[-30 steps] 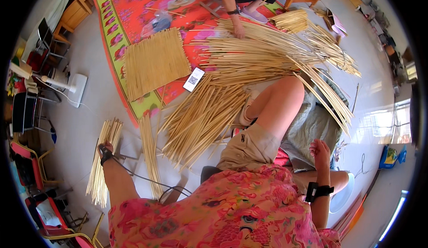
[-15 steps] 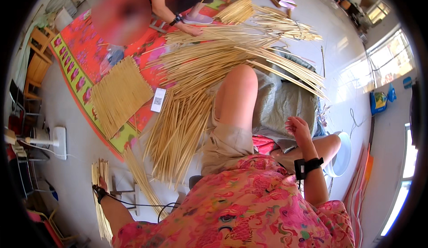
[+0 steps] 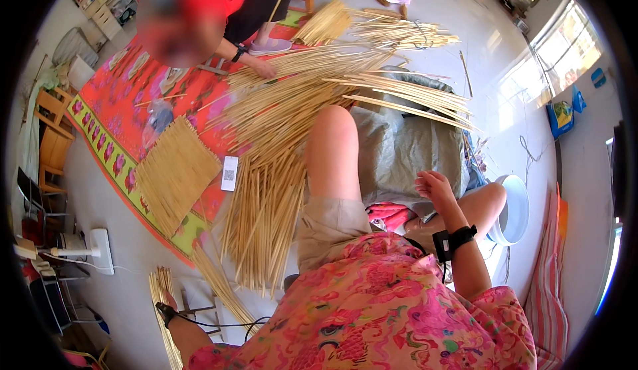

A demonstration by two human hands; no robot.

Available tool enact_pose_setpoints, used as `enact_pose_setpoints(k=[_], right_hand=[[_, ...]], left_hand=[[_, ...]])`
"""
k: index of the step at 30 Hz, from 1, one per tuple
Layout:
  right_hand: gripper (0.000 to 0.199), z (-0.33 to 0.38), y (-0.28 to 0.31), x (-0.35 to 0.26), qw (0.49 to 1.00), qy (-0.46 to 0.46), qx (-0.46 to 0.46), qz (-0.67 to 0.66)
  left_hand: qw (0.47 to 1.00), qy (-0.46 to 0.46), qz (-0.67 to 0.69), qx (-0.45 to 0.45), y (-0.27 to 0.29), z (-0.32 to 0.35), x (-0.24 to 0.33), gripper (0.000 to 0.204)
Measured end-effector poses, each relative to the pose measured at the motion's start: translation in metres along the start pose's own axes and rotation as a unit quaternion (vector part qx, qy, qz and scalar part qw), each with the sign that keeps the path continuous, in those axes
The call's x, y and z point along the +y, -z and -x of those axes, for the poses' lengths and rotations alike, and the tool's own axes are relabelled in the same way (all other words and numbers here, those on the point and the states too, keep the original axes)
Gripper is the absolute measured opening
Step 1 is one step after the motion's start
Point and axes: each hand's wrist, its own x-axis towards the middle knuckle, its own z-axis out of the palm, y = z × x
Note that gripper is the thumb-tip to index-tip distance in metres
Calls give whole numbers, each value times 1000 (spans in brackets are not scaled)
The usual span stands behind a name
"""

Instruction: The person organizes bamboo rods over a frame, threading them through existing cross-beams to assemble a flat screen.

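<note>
At the lower left my left hand (image 3: 169, 299) is closed around an upright bundle of thin straw-coloured sticks (image 3: 161, 281); its fingers are partly hidden. My right hand (image 3: 433, 188) hovers above my bent right leg, fingers loosely curled and a little apart, with nothing visible in them. Long piles of the same sticks (image 3: 262, 217) fan out on the floor before me and to the left of my knee. A square mat of sticks laid side by side (image 3: 178, 177) rests on the red floral cloth (image 3: 126, 81). Beside it is a white card with a printed code (image 3: 229, 173).
Across the piles a person in red has one hand (image 3: 260, 68) on the sticks and a stick in the other. A grey-green sheet (image 3: 402, 147) carries more sticks. A pale bucket (image 3: 515, 210) stands at the right, wooden chairs (image 3: 53, 130) at the left. A cable runs from my left wrist.
The view has shifted, so the scene sits further left and lower on the left side. My left hand still grips its bundle. The other person's head has moved slightly.
</note>
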Motion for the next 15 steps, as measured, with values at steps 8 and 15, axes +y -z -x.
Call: enact_pose_setpoints(k=[8, 15], right_hand=[[22, -9, 12, 9, 1000, -9, 8, -20], [23, -19, 30, 14, 999, -12, 18, -34]], left_hand=[[962, -69, -263, 23, 14, 19, 24, 31], [905, -149, -398, 33, 34, 29, 60, 32]])
